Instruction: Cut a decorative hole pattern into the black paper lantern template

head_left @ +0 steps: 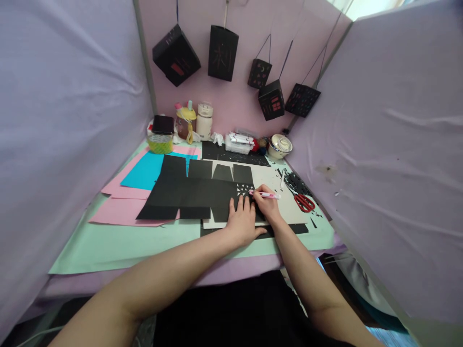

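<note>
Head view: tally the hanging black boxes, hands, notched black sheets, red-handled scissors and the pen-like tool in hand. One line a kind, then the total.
Hanging black boxes: 5
Hands, left hand and right hand: 2
Notched black sheet: 1
Red-handled scissors: 1
Pink-and-white pen-like tool: 1
Total: 10

Left hand on black card, right hand gripping pen-shaped tool

black card: partly under left hand | pink tool: tip too small
</note>
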### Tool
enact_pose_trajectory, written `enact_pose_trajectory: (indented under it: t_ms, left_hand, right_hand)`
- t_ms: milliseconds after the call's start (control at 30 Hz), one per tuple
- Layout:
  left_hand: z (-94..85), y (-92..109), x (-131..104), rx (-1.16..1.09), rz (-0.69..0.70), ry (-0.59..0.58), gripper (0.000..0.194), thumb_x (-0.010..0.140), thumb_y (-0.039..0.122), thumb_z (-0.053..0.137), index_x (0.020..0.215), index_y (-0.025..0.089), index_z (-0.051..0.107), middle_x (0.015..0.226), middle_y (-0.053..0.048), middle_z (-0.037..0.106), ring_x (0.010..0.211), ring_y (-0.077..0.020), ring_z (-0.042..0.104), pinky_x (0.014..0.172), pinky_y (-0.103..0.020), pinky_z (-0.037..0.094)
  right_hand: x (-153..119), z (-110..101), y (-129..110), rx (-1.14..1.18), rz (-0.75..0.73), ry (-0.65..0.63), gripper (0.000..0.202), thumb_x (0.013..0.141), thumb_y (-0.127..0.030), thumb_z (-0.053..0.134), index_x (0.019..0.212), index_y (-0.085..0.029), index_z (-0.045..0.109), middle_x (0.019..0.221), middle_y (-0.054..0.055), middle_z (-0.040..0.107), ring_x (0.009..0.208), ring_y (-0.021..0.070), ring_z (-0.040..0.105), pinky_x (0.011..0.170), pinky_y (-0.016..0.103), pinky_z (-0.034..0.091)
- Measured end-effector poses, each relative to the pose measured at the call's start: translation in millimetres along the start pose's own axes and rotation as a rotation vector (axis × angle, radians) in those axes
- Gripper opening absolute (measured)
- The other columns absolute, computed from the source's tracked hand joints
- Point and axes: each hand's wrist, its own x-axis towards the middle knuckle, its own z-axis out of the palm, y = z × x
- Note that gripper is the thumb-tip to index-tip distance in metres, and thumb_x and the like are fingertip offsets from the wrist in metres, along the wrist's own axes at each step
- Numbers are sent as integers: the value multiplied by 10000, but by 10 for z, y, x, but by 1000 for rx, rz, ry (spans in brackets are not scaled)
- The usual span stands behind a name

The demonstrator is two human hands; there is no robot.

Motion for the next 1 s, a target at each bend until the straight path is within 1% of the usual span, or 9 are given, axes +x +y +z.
enact_pose_trajectory:
  t_ms: [467, 633, 800, 1000]
  left_hand:
    - [-11, -11, -5, 5, -4, -8, 918, 860, 737, 297, 1478, 59, 342, 1557, -226, 248, 1453, -376, 151, 1141, -619, 71]
    - [5, -15, -2, 4, -8, 10, 911, 851, 744, 317, 1476, 82, 357, 1559, -218, 249, 1454, -375, 153, 1141, -616, 76]
    - [-31, -7, -7, 3, -12, -12, 908, 858, 738, 310, 1481, 78, 344, 1565, -212, 235, 1455, -375, 150, 1141, -621, 77]
    - [-56, -2, -13, -1, -6, -24, 901, 867, 723, 305, 1479, 63, 342, 1566, -213, 230, 1453, -378, 152, 1145, -619, 63]
  right_hand:
    - [14, 29, 42, 24, -12, -21, 195, 784, -346, 541, 646, -209, 525, 612, -23, 561, 593, 144, 484, 594, 270, 377]
    - [14, 33, 26, 26, -3, -19, 207, 789, -355, 543, 639, -213, 525, 604, -20, 559, 592, 148, 485, 583, 271, 377]
    - [8, 36, 9, 8, -31, -11, 223, 797, -370, 540, 637, -217, 513, 597, -23, 545, 584, 146, 471, 586, 271, 377]
    - [-19, 46, -17, -74, -80, -68, 194, 813, -362, 528, 680, -226, 490, 605, -34, 536, 558, 136, 455, 565, 261, 363]
